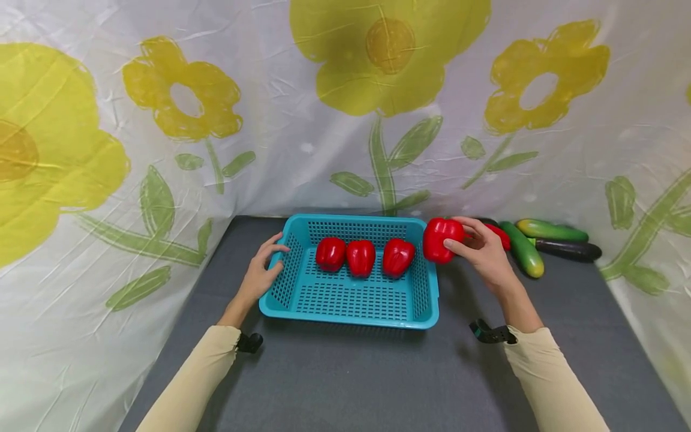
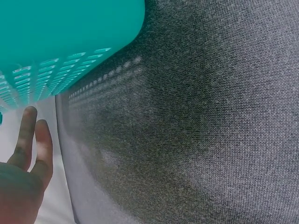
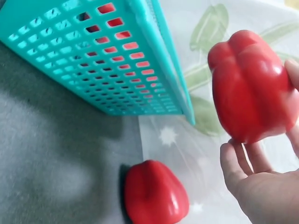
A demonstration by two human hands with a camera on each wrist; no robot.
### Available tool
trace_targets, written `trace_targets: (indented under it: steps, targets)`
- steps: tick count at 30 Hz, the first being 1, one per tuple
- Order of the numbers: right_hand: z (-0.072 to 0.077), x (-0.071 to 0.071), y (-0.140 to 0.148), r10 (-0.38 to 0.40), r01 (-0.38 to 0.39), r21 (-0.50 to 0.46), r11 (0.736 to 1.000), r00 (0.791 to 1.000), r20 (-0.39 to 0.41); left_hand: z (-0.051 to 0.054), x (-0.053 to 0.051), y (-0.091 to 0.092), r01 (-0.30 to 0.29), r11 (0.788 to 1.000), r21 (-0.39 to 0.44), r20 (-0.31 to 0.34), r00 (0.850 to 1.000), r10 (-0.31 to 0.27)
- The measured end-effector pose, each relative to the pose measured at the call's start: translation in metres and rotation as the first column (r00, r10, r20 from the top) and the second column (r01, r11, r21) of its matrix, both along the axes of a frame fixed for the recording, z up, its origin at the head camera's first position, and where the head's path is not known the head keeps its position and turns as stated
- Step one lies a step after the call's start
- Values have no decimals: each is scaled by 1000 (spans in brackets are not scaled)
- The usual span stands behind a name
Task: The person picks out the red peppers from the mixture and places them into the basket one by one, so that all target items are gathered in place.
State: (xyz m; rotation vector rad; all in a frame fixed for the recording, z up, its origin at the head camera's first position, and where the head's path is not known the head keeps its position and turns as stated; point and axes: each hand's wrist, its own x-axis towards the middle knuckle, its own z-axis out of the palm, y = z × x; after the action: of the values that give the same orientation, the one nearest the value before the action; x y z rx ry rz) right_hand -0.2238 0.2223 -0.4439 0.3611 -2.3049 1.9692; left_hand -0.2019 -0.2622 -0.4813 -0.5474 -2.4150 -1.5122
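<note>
My right hand (image 1: 488,255) holds a red bell pepper (image 1: 442,240) between thumb and fingers, raised beside the right rim of a blue plastic basket (image 1: 351,322). In the right wrist view this bell pepper (image 3: 252,88) is off the table, apart from the basket wall (image 3: 107,60). Three red bell peppers (image 1: 360,258) lie inside the basket. My left hand (image 1: 259,276) is at the basket's left rim, thumb and fingers spread and loosely bent. Two of its fingers (image 2: 43,144) show below the basket side in the left wrist view.
Behind my right hand another red bell pepper (image 1: 498,236) lies partly hidden on the dark grey table (image 1: 345,384). Green cucumber-like vegetables (image 1: 520,249) and a dark eggplant (image 1: 569,249) lie at the back right. A flowered white sheet (image 1: 302,150) hangs behind the table.
</note>
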Motion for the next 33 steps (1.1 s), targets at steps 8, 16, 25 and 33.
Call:
trace_targets:
  steps: [8,16,25,33]
  targets:
    - [4,-4,-14,29,-28,-30,999,999,31,1,0,2,-6,1000,7,23,1000,6]
    - [6,-7,-29,62,-61,-27,998,997,37,-1,-1,0,-7,1000,-1,20,1000,7]
    - [7,-8,-40,115,-114,-32,993,993,40,-2,-2,1,-2,1000,-1,23,1000,2]
    - [11,-13,-52,162,-159,-39,986,985,67,-12,-6,-3,-5,1000,23,21,1000,5]
